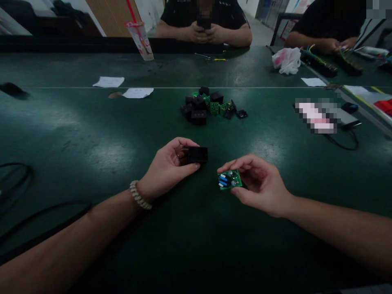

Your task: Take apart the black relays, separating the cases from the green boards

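Observation:
Near the middle of the green table, my left hand [170,165] holds a small black box [198,155] between thumb and fingers. To its right and slightly nearer to me, my right hand [263,183] grips a green circuit board [229,179] by its edges. Blue and white parts show on the board's face. Box and board are apart. Beyond both hands lies a pile of black housings [199,116] mixed with green circuit boards [214,108].
Paper slips [137,93] and a cup with a red straw [142,43] are at the back left. A phone [317,117] and cable lie right, beyond them a plastic bag [287,60]. Black cables [45,212] cross the left side. Two people sit opposite.

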A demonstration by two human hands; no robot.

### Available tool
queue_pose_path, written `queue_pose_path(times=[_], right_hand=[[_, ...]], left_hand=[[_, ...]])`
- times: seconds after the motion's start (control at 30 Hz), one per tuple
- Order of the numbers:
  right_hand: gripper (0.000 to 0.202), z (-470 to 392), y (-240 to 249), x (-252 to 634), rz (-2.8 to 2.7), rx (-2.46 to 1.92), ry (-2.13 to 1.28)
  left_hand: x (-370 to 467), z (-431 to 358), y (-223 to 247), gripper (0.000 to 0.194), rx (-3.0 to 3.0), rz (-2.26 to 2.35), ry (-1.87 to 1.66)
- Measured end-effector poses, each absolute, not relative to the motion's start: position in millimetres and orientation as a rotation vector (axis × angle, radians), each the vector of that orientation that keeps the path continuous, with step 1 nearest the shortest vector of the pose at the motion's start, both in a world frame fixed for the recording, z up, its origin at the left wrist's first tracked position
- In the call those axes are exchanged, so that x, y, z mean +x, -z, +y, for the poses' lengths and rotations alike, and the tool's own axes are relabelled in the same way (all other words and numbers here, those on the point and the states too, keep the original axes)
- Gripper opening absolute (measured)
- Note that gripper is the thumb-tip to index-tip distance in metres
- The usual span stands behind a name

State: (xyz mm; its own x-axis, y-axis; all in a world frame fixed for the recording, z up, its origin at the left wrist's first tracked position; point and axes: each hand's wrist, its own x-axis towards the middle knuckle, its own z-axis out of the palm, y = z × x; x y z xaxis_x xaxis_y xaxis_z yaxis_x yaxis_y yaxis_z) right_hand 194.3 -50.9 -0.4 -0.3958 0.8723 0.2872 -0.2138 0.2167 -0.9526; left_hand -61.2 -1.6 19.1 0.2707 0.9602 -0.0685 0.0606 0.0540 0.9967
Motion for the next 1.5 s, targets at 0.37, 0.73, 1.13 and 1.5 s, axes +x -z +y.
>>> queue_pose_path(times=[0.37, 0.73, 1.13, 1.5], right_hand=[[0.047, -53.2, 1.7, 197.0, -1.522, -0.679, -1.350], [0.044, -52.7, -0.5, 195.8, -1.642, -0.704, -1.195], [0.044, -53.8, -3.2, 193.9, -1.673, -0.700, -1.125], [0.039, -54.3, -1.6, 192.8, -1.751, -0.669, -0.928]], left_hand=[[-62.3, -1.7, -19.1, 0.046, 1.327, 1.064, -0.929], [-62.5, -1.8, -18.1, 0.047, 1.334, 1.076, -0.932], [-62.3, -1.4, -18.3, 0.048, 1.315, 1.075, -0.937], [-62.6, -0.5, -16.8, 0.048, 1.320, 1.074, -0.928]])
